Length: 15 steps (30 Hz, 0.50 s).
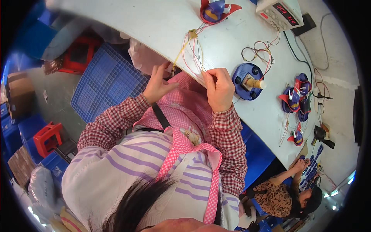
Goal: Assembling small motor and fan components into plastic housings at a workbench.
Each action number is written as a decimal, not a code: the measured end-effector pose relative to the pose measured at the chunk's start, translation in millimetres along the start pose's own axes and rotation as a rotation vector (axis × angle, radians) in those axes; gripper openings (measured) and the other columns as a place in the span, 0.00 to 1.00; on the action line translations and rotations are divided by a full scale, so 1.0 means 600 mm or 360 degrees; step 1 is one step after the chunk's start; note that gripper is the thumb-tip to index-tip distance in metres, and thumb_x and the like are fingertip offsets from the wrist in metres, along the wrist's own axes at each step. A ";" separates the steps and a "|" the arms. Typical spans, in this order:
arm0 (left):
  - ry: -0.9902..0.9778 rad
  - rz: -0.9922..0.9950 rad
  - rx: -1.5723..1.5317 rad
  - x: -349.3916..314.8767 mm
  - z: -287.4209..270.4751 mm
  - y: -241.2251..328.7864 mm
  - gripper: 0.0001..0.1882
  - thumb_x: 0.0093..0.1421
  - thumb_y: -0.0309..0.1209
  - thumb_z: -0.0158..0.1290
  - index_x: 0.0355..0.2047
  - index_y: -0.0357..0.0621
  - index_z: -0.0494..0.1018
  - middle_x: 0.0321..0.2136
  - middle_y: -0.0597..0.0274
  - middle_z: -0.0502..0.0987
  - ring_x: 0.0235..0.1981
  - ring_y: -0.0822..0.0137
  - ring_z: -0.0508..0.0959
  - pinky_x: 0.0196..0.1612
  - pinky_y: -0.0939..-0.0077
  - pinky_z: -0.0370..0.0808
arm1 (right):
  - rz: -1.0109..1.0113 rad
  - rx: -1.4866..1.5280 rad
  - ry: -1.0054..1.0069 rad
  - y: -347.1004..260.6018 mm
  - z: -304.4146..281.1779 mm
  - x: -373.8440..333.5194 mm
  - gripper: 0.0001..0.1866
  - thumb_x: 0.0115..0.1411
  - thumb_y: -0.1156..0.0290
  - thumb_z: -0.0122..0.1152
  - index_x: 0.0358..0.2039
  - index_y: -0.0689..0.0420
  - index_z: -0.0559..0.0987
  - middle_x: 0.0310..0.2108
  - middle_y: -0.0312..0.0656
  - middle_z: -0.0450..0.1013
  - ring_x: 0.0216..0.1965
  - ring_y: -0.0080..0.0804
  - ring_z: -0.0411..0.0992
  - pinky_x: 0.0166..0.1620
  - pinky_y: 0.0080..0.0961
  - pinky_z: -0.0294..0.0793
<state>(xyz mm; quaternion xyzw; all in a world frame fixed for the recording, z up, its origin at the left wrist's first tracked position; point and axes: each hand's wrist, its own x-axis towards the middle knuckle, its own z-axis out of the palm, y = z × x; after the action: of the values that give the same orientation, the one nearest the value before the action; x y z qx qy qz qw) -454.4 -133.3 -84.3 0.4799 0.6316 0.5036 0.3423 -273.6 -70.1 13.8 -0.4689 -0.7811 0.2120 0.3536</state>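
My right hand (220,88) is at the table edge, thumb and forefinger pinched on the ends of thin wires (200,54). Those red, dark and yellow wires run up past a small tan circuit board (192,34) to a purple and red toy figure (213,11) with white horns. My left hand (159,84) hovers off the edge over my lap, its fingers apart and nothing in it. Beside its fingertips hangs the loose yellow wire (177,58), ending in a small pale tip. Right of my right hand lies a round blue base (247,82) with a cream-coloured post.
A white power supply (280,14) with a red display stands at the table's far right, its leads trailing toward the blue base. More toy figures (295,96) lie along the white table (148,19). A co-worker (276,197) works lower right. A blue plastic grid (108,83) is at left.
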 end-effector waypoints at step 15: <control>-0.0416 -0.0402 -0.0610 -0.001 -0.035 0.037 0.12 0.59 0.23 0.50 0.43 0.31 0.69 0.30 0.63 0.69 0.25 0.75 0.71 0.30 0.86 0.71 | 0.0825 0.1147 -0.0043 0.019 -0.001 0.004 0.05 0.59 0.75 0.56 0.32 0.65 0.75 0.25 0.40 0.72 0.20 0.22 0.67 0.26 0.13 0.70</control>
<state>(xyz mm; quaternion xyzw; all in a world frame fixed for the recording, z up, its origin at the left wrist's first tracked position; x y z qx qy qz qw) -467.7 -139.7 -57.2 0.3847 0.5299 0.5010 0.5659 -267.3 -62.5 7.6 -0.4933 -0.5184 0.5585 0.4194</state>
